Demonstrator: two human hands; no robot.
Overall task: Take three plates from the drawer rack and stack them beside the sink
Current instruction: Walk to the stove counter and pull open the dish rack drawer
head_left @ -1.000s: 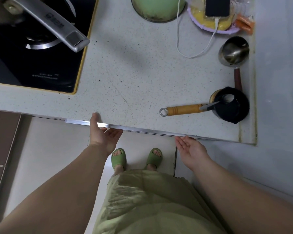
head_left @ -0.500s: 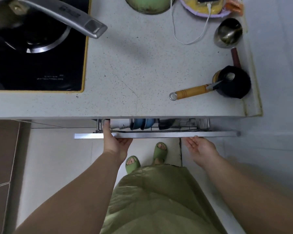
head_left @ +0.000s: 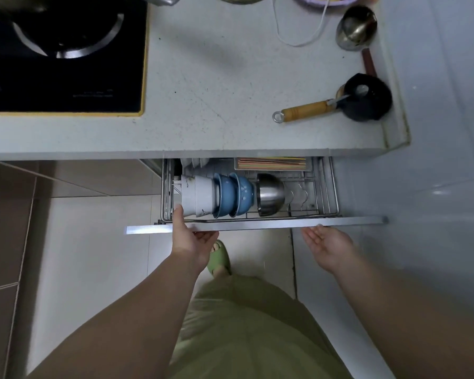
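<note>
The wire drawer rack (head_left: 327, 187) is pulled partway out from under the countertop (head_left: 216, 77). White plates (head_left: 196, 162) stand at its back left, mostly hidden under the counter edge. In front of them lie white bowls (head_left: 199, 196), blue bowls (head_left: 230, 195) and a steel bowl (head_left: 270, 194). My left hand (head_left: 192, 242) grips the drawer's metal front rail (head_left: 257, 224), thumb on top and fingers underneath. My right hand (head_left: 329, 244) is palm up just below the rail, fingers straight, holding nothing. No sink is in view.
A tray of chopsticks (head_left: 271, 163) sits at the rack's back. On the counter are a black stove (head_left: 66, 56), a black ladle with wooden handle (head_left: 367, 97), a steel ladle (head_left: 356, 28) and a white cable (head_left: 298, 42). My foot in a green slipper (head_left: 218, 258) stands below the drawer.
The drawer has slid out from closed to roughly half open, pulled by my left hand. Bowls and plate edges have come into sight. My right hand has followed along under the rail.
</note>
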